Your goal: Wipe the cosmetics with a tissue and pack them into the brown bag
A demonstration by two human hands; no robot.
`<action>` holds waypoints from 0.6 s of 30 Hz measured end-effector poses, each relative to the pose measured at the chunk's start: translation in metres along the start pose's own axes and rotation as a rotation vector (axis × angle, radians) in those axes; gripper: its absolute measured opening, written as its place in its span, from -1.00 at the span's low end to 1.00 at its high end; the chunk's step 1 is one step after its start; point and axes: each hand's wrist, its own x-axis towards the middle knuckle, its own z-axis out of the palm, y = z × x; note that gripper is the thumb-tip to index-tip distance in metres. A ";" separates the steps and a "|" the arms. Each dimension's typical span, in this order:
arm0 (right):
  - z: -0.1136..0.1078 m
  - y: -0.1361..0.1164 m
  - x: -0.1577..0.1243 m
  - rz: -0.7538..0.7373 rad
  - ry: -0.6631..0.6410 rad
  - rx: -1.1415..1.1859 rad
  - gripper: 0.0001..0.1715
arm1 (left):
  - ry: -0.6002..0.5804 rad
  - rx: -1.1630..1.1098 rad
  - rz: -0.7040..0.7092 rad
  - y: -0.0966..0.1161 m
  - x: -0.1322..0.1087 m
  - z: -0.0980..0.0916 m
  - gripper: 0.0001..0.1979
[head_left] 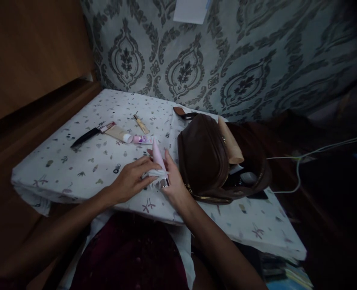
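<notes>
Over the front part of the table, my right hand [174, 179] is closed around a pale pink squeeze tube [157, 155] with a silver cap band at its lower end. My left hand [133, 177] pinches a white wipe or tissue [157, 174] and presses it against the tube near the cap. Just beyond the hands lies a small pink and purple tube [142, 139]. To its left are a beige tube [118, 133] with a white cap and a dark-handled brush or comb [87, 136]. A slim beige and gold tube [141, 124] lies farther back.
A brown leather bag [202, 157] stands unzipped to the right of my hands, with a tan roll [230, 141] and other items in its opening. A patterned cloth [66, 161] covers the table. A wooden cabinet [36, 52] borders the left; white cables [299, 169] run at right.
</notes>
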 end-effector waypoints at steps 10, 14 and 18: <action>0.011 -0.006 -0.013 0.246 -0.143 0.191 -0.74 | 0.313 0.014 -0.155 -0.038 0.039 -0.015 -0.78; 0.012 -0.005 -0.016 0.237 -0.187 0.111 -0.73 | 0.295 0.081 -0.120 -0.032 0.042 -0.021 -0.79; 0.015 -0.003 -0.018 0.115 -0.159 0.020 -0.67 | 0.198 0.178 -0.052 -0.028 0.039 -0.028 -0.78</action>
